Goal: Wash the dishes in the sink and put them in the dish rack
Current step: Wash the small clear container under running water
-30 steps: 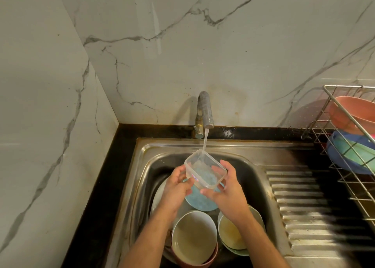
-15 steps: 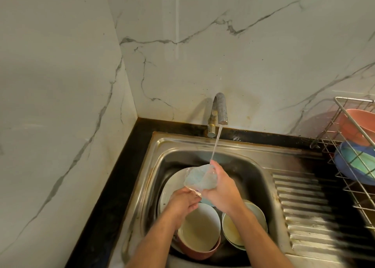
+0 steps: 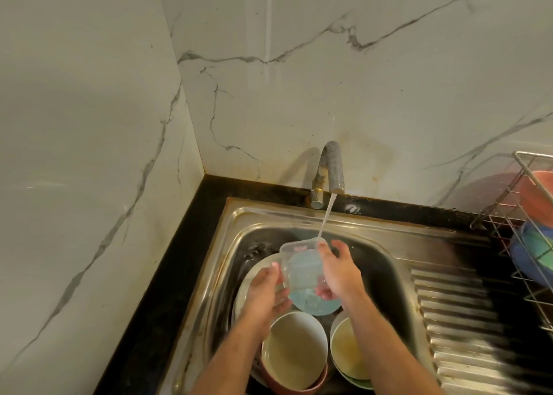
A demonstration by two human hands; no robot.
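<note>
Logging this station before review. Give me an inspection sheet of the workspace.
Surface: steel sink with ribbed drainboard, black counter edge.
Job's things: clear plastic container held under the tap stream; bowls and plates stacked in the basin; wire dish rack at right with pink, blue and green dishes.
Clutter: nothing seen.
Hands: left hand and right hand both grip the container.
Cables: nothing seen.
Surroundings: marble-pattern walls; tap running.

Sink [image 3: 239,224] below tap [image 3: 332,167]; bowls [image 3: 294,352] inside, near; rack [image 3: 526,215] far right, past drainboard [image 3: 478,320].
</note>
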